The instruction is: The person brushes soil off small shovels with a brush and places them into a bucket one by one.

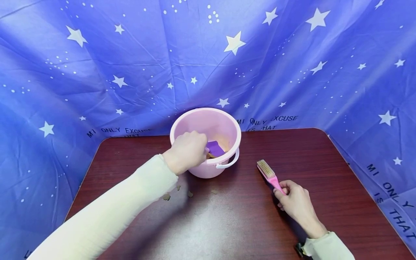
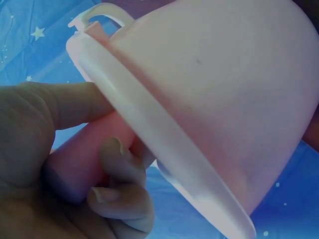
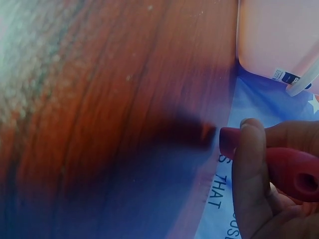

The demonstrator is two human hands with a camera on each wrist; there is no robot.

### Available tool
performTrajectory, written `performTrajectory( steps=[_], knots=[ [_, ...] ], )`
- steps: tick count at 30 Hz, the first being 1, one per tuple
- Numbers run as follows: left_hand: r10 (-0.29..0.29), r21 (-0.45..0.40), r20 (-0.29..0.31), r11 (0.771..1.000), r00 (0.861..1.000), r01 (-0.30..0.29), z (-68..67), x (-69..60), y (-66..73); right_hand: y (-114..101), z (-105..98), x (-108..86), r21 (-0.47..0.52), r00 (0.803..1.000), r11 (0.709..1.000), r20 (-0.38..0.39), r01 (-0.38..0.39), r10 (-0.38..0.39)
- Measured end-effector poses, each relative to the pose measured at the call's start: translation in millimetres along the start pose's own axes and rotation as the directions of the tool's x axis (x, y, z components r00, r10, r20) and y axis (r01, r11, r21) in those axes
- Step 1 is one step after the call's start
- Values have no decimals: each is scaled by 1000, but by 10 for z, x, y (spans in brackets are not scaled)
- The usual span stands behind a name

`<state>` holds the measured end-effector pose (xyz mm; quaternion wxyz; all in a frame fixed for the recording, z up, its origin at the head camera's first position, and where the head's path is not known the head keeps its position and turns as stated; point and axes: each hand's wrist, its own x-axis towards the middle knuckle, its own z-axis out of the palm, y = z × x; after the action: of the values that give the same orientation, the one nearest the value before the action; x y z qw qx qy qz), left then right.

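Observation:
My left hand [image 1: 188, 150] is over the near-left rim of a pink bucket [image 1: 206, 169]. It grips the pink handle [image 2: 92, 152] of a small dustpan, whose flat purple pan [image 1: 215, 148] shows inside the bucket. The rest of the dustpan is hidden by the hand and rim. Off to the right, my right hand [image 1: 297, 204] holds a brush [image 1: 267, 171] by its pink handle, tan bristles facing up and pointing away from me. In the right wrist view, thumb and fingers wrap the brush handle [image 3: 291, 172].
Several small brown scraps [image 1: 167, 197] lie on the dark red wooden table [image 1: 208, 224] in front of the bucket. The bucket's white carrying handle [image 1: 229, 164] hangs on its right side. A blue star-patterned cloth [image 1: 195, 54] hangs behind and around the table.

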<state>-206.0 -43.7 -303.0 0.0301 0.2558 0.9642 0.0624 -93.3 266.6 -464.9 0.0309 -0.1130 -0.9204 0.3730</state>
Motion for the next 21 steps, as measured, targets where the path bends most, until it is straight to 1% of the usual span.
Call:
performTrajectory(
  steps=[3,10,13,17,21],
  knots=[
    [-8,6,12,1000,1000,8,22,32,19,2,8,-2,1,1000,1000,5,0,0],
    [-11,75,4,997,1000,10,88,112,22,9,9,0,4,1000,1000,9,-11,11],
    [-12,85,4,996,1000,12,111,144,17,8,4,0,-10,1000,1000,4,-2,2],
    [-11,100,-9,995,1000,12,136,174,7,6,-1,2,-89,999,996,-21,23,-25],
    [-7,104,-12,995,1000,8,148,188,1,5,-8,8,-192,997,980,-59,44,-56]
  ],
)
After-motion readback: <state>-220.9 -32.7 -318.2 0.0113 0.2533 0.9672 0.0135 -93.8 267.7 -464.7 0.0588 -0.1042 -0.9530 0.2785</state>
